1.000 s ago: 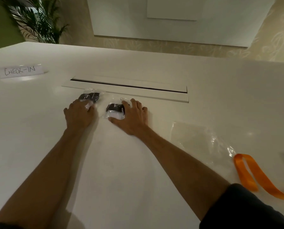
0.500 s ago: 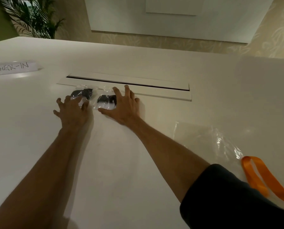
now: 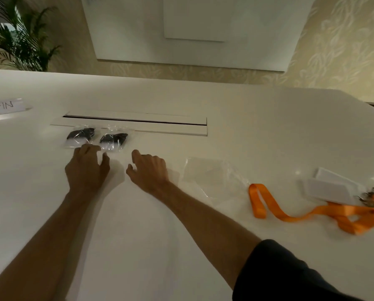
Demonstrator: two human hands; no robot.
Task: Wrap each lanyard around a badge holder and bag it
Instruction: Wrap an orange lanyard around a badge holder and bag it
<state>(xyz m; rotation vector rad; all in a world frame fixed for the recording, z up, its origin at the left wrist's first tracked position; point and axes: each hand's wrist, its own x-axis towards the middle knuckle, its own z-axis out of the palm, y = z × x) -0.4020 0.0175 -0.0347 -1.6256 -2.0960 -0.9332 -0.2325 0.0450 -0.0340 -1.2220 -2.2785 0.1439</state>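
Your left hand (image 3: 87, 168) lies on the white surface (image 3: 138, 224) with its grip loosely spread, holding nothing; its fingertips reach the near edge of the left bagged bundle (image 3: 79, 137). Your right hand (image 3: 149, 170) sits just beside it at 3 o'clock, fingers relaxed and slightly bent, also holding nothing and apart from both bags.

The two finished packs lie side by side at 12 o'clock from your hands: the left bagged bundle and the right bagged bundle (image 3: 114, 141), each a dark wrapped lanyard inside clear plastic, resting against the near lip of the long slot (image 3: 136, 123) in the surface.

At 3 o'clock from your right hand lies an empty clear bag (image 3: 210, 179), flat on the surface. Farther out the same way, the orange lanyard (image 3: 290, 211) trails loose in a wavy line, its metal clip (image 3: 368, 196) at the white badge holder (image 3: 331, 190), which lies flat near the right edge of view.

At 10 o'clock, well apart from everything, a paper sign (image 3: 5, 106) with handwriting is partly cut off by the frame. A potted palm (image 3: 18, 42) stands beyond the far left corner.
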